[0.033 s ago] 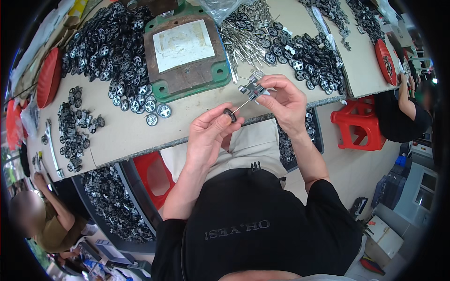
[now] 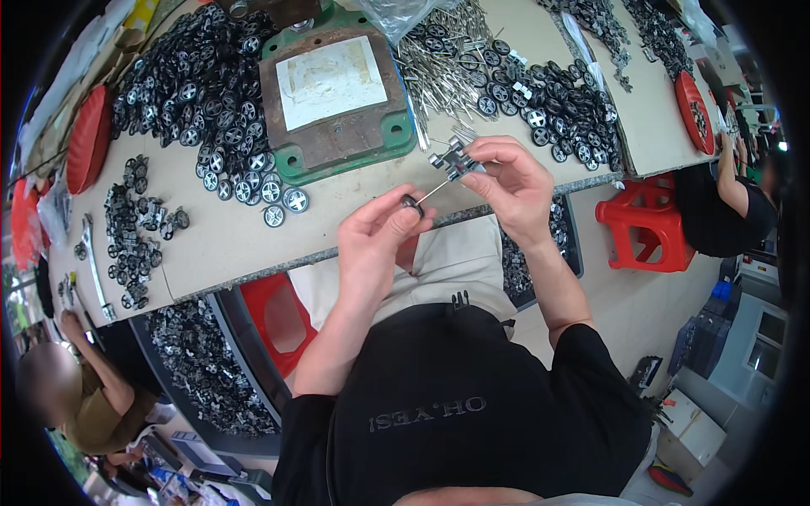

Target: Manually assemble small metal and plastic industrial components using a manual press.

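Just above the table's near edge, my left hand (image 2: pixel 371 240) pinches a small black wheel (image 2: pixel 412 205) between thumb and fingers. A thin metal axle (image 2: pixel 434 194) runs from the wheel up and right to a small grey plastic toy-car part (image 2: pixel 456 160). My right hand (image 2: pixel 516 187) has that grey part gripped between thumb and forefinger. Whether the axle's far end passes inside the part is hidden. Beyond my hands stands a green and brown metal press base (image 2: pixel 325 152) with a pale plate (image 2: pixel 331 82) on top.
Piled wheels (image 2: pixel 181 88) lie at the left, more wheels (image 2: pixel 553 110) at the right, loose metal axles (image 2: pixel 439 63) between. Assembled wheel pieces (image 2: pixel 126 228) and a wrench (image 2: pixel 95 266) lie far left. Crates of parts (image 2: pixel 207 363), a red stool (image 2: pixel 645 221) and people (image 2: pixel 93 379) surround me.
My left hand has shifted very slightly left with the wheel. My right hand and the grey part look almost still.
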